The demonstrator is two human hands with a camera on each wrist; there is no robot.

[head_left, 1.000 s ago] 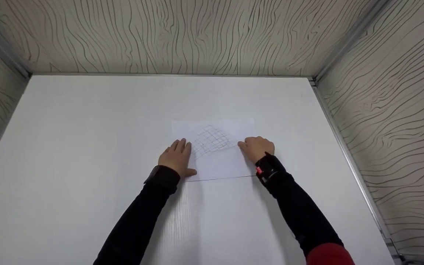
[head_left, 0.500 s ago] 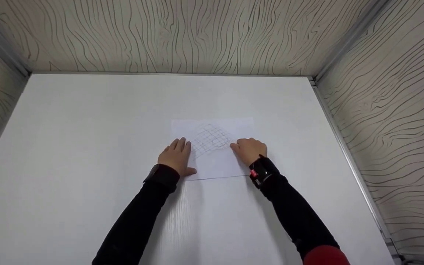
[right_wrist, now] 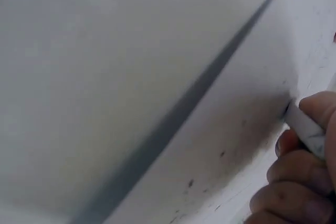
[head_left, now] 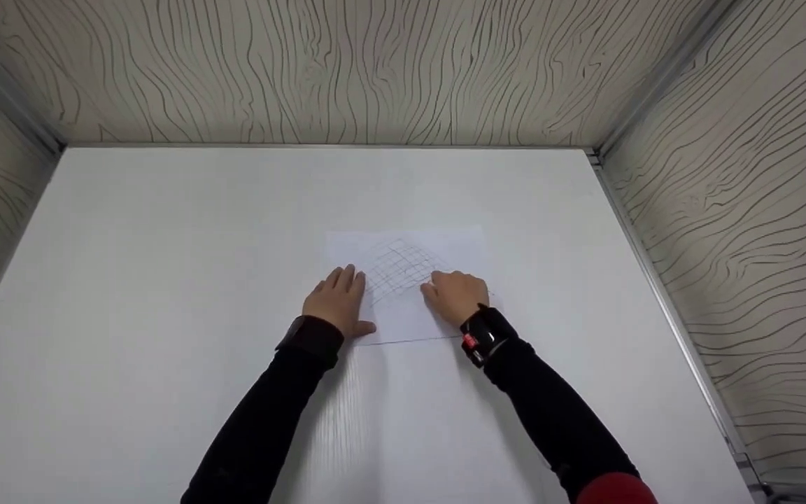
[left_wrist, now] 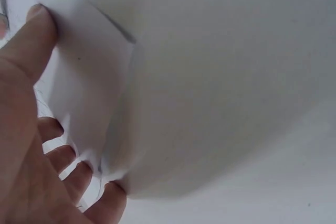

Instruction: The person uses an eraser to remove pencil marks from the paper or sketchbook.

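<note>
Setting: a white tabletop (head_left: 165,280) boxed in by wood-grain walls (head_left: 347,63) at the far edge and both sides.

Item 1, nearest us: two black sleeves (head_left: 263,413) reaching in from the near edge, a dark wristband with a red mark (head_left: 481,334) on the right.

Item 2: left hand (head_left: 336,299), fingers spread flat, pressing the left edge of the sheet; we see the thumb and fingertips on the paper in the left wrist view.

Item 3: right hand (head_left: 455,295), fingers curled, pinching a small white eraser-like piece (right_wrist: 307,128) against the sheet.

Item 4: paper sheet (head_left: 406,280), mid-tabletop, lying flat, with a faint pencilled grid (head_left: 401,267) toward its far half.

Handling note: we judge short, light strokes best, with the left palm weighted so the sheet neither creeps nor buckles.
</note>
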